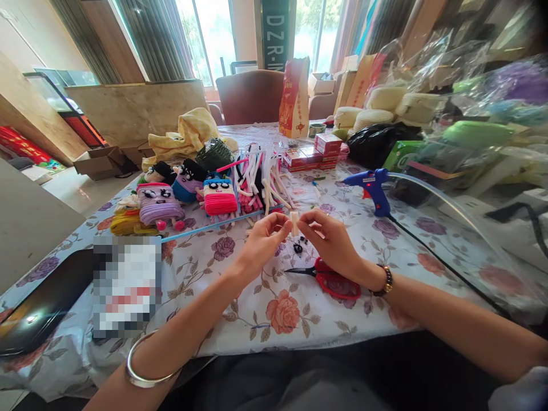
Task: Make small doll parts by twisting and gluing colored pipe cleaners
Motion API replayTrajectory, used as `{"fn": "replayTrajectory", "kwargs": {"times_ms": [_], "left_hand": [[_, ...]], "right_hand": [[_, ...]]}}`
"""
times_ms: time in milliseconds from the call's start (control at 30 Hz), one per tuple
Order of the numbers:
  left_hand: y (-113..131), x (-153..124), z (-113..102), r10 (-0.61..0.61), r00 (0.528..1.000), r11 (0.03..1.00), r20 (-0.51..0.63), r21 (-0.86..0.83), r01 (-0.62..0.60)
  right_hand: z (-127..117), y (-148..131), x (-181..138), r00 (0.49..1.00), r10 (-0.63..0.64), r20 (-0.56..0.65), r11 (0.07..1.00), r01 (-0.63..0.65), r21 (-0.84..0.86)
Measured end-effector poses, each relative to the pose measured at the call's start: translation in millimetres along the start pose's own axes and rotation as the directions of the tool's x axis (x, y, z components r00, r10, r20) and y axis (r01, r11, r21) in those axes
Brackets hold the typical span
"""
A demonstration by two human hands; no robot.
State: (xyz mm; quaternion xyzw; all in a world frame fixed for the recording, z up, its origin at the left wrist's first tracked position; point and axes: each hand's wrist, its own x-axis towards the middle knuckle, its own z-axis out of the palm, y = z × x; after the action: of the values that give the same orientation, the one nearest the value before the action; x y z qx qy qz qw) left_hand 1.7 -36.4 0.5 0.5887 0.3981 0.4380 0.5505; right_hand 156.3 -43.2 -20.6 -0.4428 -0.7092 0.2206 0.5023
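Observation:
Between my two hands stands a short cream piece [294, 224], seemingly several chenille stems side by side. My left hand [270, 231] pinches its left side between thumb and fingers. On the other side, my right hand [326, 237] has its fingertips closed against it. Small black bits [298, 248] lie on the cloth just below. Red-handled scissors [336, 282] rest under my right wrist, blades pointing left. A blue glue gun [373, 189] stands to the right, with a clear stick in its back. Beyond my hands is a pile of white, pink and black chenille stems [268, 182].
Fuzzy dolls [160, 204] sit at the left behind a light blue stem [205, 229]. A black phone-like slab [47, 302] and a blurred-out item [127, 288] lie front left. Small red boxes [327, 144] and a paper bag [294, 97] stand at the back; plastic-wrapped bundles [475, 134] crowd the right.

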Motion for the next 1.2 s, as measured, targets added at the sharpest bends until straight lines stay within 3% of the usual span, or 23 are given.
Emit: {"fn": "replayTrajectory", "kwargs": {"times_ms": [633, 867, 1033, 1200], "left_hand": [[3.0, 0.0, 3.6, 0.096, 0.995, 0.987, -0.019, 0.129, -0.093], [1.6, 1.3, 1.9, 0.118, 0.993, 0.970, -0.023, 0.215, -0.111], [-1.4, 2.5, 0.2, 0.131, 0.991, 0.940, 0.034, 0.314, -0.135], [-2.7, 2.1, 0.9, 0.105, 0.988, 0.978, 0.113, 0.167, -0.123]], "right_hand": [[0.6, 0.8, -0.5, 1.000, 0.006, 0.007, 1.000, -0.006, -0.014], [-1.8, 2.1, 2.0, 0.997, 0.081, -0.015, 0.989, -0.079, 0.124], [-4.5, 7.5, 6.8, 0.994, 0.089, 0.059, 0.967, -0.100, 0.236], [-6.1, 9.2, 8.8, 0.994, 0.018, 0.106, 0.962, -0.046, 0.268]]}}
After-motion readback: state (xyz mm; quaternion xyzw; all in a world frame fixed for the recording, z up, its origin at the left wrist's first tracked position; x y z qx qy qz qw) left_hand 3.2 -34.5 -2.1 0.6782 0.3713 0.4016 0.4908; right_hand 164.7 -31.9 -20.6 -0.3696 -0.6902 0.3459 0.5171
